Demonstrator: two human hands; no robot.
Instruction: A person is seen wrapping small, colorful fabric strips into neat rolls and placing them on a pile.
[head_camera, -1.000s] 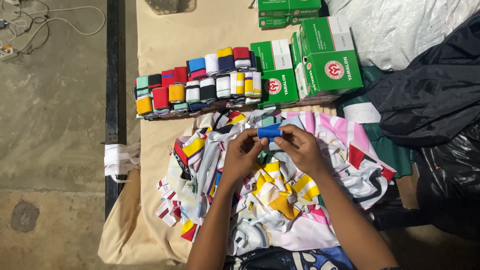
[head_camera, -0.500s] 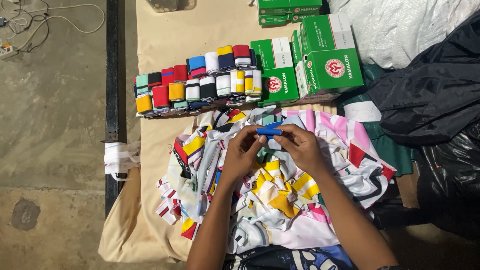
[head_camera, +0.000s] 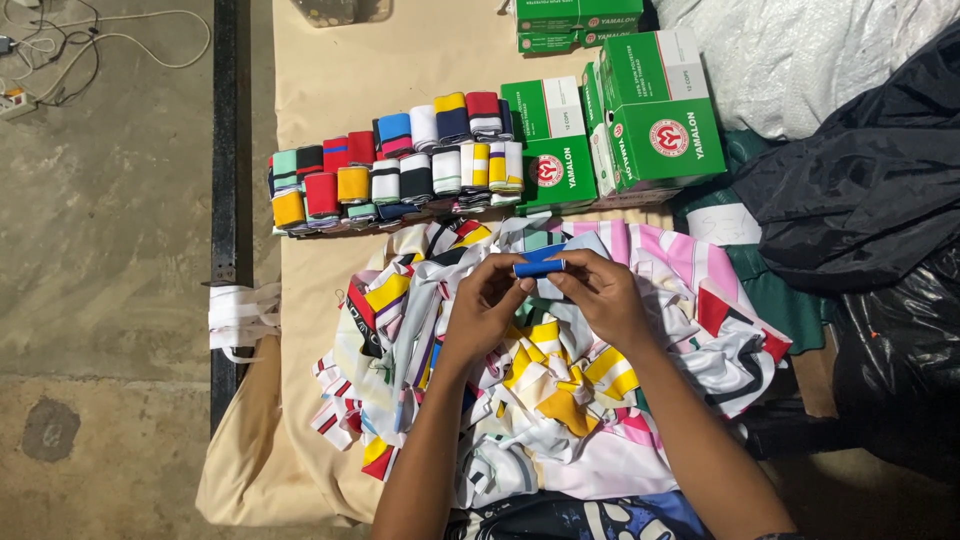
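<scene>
Concrete floor, tan cloth over the bench (head_camera: 330, 60). My left hand (head_camera: 487, 305) and right hand (head_camera: 598, 295) pinch a small blue strip (head_camera: 539, 266) between fingertips, long axis crosswise, above the fabric heap (head_camera: 560, 400). Folded bands (head_camera: 400, 165) lie beyond.
</scene>
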